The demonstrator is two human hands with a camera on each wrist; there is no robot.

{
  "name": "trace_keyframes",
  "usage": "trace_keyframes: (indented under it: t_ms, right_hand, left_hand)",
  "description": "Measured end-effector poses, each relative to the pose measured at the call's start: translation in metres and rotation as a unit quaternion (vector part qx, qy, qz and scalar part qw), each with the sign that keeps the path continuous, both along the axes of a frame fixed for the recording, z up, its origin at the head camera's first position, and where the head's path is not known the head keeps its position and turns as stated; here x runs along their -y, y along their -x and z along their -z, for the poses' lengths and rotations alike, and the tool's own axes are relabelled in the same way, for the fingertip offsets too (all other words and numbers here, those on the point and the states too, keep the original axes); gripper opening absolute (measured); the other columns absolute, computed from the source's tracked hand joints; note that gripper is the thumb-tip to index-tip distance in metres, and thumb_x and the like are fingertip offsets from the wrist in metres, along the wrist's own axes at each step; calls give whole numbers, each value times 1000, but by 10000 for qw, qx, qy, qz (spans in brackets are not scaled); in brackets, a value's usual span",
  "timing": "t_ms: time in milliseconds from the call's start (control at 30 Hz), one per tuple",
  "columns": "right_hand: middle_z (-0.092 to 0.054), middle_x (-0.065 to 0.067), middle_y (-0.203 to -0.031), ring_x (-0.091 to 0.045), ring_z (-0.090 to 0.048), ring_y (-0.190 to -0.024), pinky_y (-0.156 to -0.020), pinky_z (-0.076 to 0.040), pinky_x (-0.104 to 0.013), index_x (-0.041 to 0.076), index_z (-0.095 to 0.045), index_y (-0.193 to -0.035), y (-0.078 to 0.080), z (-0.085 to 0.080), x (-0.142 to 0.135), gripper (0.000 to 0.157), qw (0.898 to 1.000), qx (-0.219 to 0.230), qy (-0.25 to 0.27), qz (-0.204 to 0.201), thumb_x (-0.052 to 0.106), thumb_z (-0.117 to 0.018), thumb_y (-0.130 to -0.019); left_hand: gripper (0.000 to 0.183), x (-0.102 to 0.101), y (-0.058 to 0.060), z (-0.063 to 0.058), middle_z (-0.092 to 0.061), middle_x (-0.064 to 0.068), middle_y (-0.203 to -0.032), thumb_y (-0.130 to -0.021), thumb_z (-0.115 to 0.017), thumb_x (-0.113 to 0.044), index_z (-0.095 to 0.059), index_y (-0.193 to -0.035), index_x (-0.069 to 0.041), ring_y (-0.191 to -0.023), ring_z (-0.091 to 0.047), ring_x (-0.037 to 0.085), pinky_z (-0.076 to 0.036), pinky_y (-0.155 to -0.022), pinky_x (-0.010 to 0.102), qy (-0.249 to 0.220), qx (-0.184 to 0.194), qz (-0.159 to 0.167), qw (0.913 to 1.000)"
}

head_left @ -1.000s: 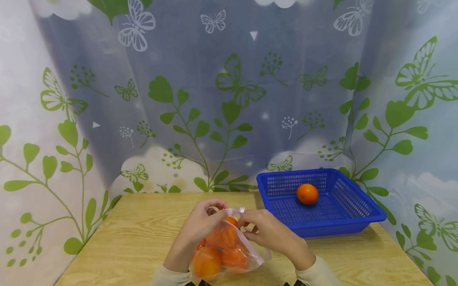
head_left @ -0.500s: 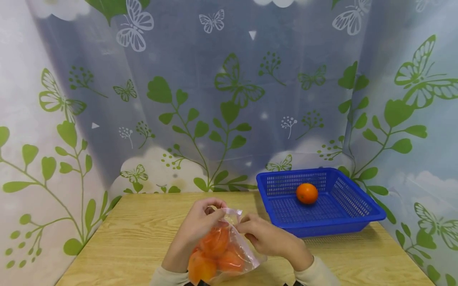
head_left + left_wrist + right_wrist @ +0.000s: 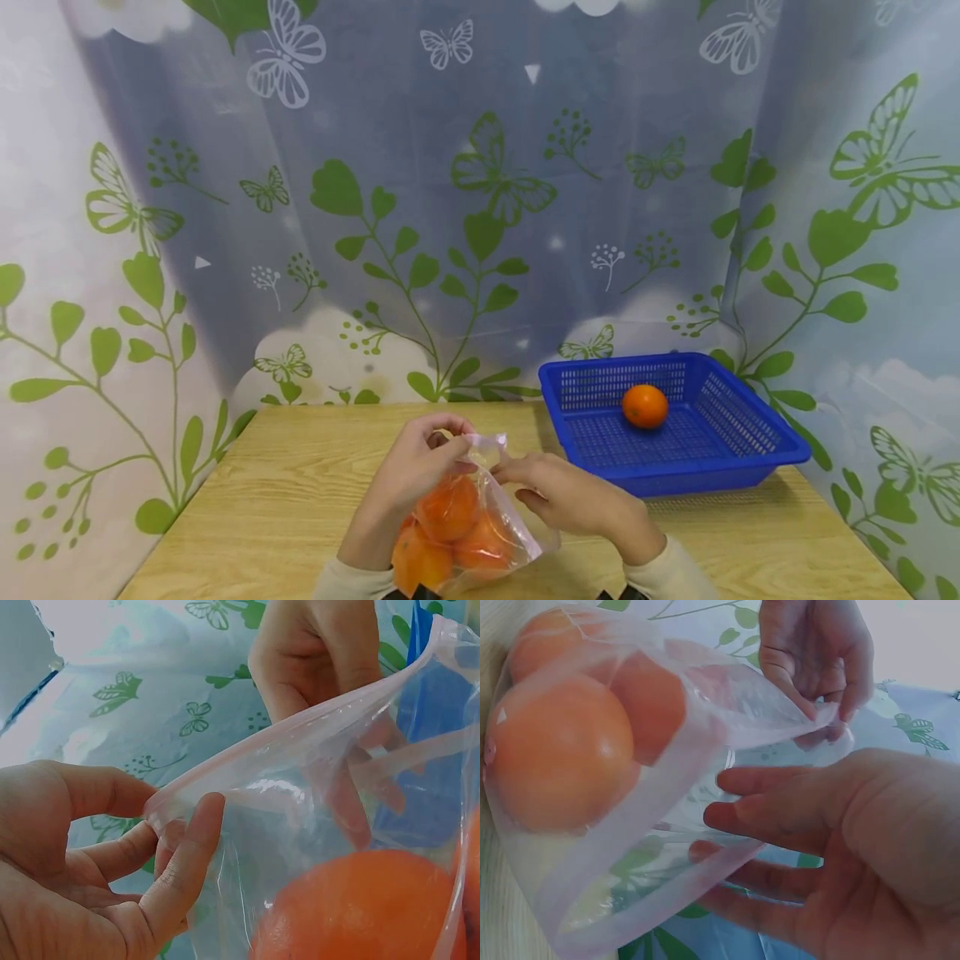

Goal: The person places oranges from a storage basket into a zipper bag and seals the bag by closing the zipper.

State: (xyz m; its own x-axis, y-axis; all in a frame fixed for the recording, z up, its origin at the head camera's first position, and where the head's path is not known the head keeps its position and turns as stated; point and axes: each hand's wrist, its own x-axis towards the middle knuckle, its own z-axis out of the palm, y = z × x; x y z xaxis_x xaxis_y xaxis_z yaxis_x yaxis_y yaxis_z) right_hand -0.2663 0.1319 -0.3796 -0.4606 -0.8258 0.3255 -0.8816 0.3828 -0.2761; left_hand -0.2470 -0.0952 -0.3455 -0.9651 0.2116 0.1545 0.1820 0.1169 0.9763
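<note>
Pinching the rim of the clear plastic bag (image 3: 504,507), your left hand (image 3: 420,462) has its thumb and fingers clamped on the pale edge at the far end of the opening. Your right hand (image 3: 573,497) is at the other side of the mouth, its fingers apart, loosely extended and spread by the rim. The left wrist view shows some of those fingertips through the plastic; you cannot tell exactly which ones lie inside the bag.

Below your hands, the bag holds at least three oranges (image 3: 450,508), bunched against one another toward its bottom, with the plastic slack and wrinkled above them. The bag is over the near part of the wood-grain table (image 3: 285,483), between your forearms. Light-coloured sleeves (image 3: 667,575) cover your arms up to the wrists.

Beyond your right hand, at the right of the table, sits a blue plastic basket (image 3: 690,483) with slotted walls. One more orange (image 3: 645,407) rests inside it, toward the back wall. Behind the table hangs a blue-grey and white backdrop (image 3: 405,125) printed with green leaves and butterflies.
</note>
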Motion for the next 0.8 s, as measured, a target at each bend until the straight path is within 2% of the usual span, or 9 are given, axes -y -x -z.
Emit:
trace_keyframes:
  t_ms: [100,267,367,467,533,667,800]
  right_hand:
    - [-74,-15,-124,-24,-74,-107,-91,-63,-30,0,-71,-124,-1,-3,-3,34,9998,32,53,196,-12,-56,-96]
    - [-69,-27,-128,-31,-75,-105,-82,-65,-27,-10,-68,-127,-2,-6,-6,36,9982,-66,201,554,-16,-57,-93]
    - [-68,-29,-129,-31,-75,-98,-70,-58,-18,-11,-67,-127,0,-7,-8,36,9967,-123,204,779,-15,-59,-92]
    - [-66,-29,-131,-31,-75,-95,-64,-50,-16,-11,-67,-127,1,-7,-9,36,9963,-76,161,840,-14,-58,-93]
    - [-67,-28,-132,-32,-74,-102,-67,-50,-18,-10,-67,-128,1,-7,-10,36,9968,-51,58,798,-12,-57,-94]
    - [-71,-20,-129,-34,-70,-117,-82,-62,-27,-3,-70,-126,0,-9,-11,34,9980,142,-17,617,-10,-57,-95]
    - [-76,-11,-121,-25,-73,-112,-89,-64,-32,3,-73,-121,-1,-10,-13,31,9981,384,106,463,-8,-59,-95]
  left_hand:
    - [11,0,1,0,-64,18,-100,-98,-63,-1,-67,-102,8,-77,-64,19,-67,-77,33,73,-10,-31,10000]
    - [11,-1,2,2,-64,14,-92,-97,-63,-1,-68,-101,7,-71,-64,17,-65,-69,26,272,-114,-88,9995]
    - [12,0,2,3,-65,13,-90,-96,-63,-2,-69,-101,6,-69,-65,16,-60,-64,21,479,-221,-105,9986]
    - [13,0,1,3,-66,11,-88,-96,-62,-3,-70,-101,5,-68,-64,15,-56,-60,18,633,-287,-127,9975]
    - [13,1,1,2,-66,10,-86,-95,-63,-4,-71,-101,4,-67,-62,14,-52,-58,18,710,-302,-189,9968]
    - [12,0,2,3,-66,12,-88,-95,-63,-4,-71,-100,3,-68,-59,14,-52,-58,19,714,-271,-308,9966]
    - [14,0,2,4,-66,16,-95,-96,-61,-3,-71,-102,6,-72,-62,14,-59,-64,21,587,-198,-240,9978]
